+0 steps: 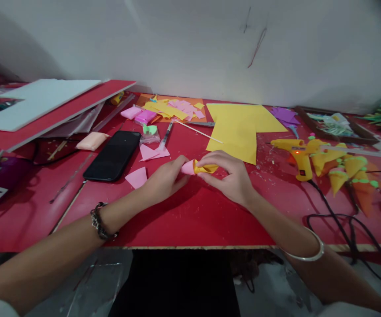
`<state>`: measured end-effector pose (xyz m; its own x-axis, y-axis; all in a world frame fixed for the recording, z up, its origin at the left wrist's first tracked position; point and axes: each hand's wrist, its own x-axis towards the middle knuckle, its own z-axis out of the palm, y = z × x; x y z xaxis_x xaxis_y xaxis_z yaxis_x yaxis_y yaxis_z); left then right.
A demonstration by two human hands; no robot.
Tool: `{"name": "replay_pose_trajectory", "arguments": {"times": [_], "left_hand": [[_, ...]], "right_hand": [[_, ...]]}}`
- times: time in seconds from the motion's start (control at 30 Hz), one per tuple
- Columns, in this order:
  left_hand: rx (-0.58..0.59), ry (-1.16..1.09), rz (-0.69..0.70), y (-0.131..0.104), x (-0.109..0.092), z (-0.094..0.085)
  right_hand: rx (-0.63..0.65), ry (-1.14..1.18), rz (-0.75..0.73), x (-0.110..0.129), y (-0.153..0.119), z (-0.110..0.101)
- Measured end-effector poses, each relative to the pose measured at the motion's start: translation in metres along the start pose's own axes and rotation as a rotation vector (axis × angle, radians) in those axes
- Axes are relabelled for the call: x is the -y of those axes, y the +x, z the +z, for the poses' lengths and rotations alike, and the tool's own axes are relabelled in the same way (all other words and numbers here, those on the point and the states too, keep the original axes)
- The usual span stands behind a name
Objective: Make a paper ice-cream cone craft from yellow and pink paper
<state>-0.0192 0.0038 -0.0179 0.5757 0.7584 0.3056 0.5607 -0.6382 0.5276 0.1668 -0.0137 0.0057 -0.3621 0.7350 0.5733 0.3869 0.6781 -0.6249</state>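
Note:
Above the front of the red table, both my hands are closed on one small piece of rolled paper. My left hand (pixel 164 179) pinches its pink part (pixel 188 167), which is curved into a short tube or cone. The fingers of my right hand (pixel 231 178) grip the yellow part (pixel 207 168), which meets the pink edge; whether the two are joined I cannot tell. Beside my left wrist lies a loose pink paper piece (pixel 137 177). More folded pink paper (pixel 153 152) and a pen (pixel 166 135) rest just beyond it. A large yellow sheet (pixel 236 127) lies behind my right hand.
A yellow glue gun (pixel 301 154) with a lit red light lies at right, its black cord looping over the table edge. Several decorated paper cones (pixel 338 176) sit beside it. At left are a black phone (pixel 113 156) and stacked boards (pixel 51 101). Paper scraps (pixel 177 108) lie at the back.

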Motion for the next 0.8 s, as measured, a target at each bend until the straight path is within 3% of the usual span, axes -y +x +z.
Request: {"name": "replay_pose_trajectory", "arguments": {"times": [0.57, 0.8], "left_hand": [[0.079, 0.132, -0.004, -0.0014, 0.0018, 0.0013], [0.036, 0.094, -0.008, -0.0006, 0.0009, 0.0005]], "right_hand": [[0.048, -0.094, -0.015, -0.0021, -0.0005, 0.0005], [0.005, 0.03, 0.009, -0.0004, 0.0002, 0.0005]]}}
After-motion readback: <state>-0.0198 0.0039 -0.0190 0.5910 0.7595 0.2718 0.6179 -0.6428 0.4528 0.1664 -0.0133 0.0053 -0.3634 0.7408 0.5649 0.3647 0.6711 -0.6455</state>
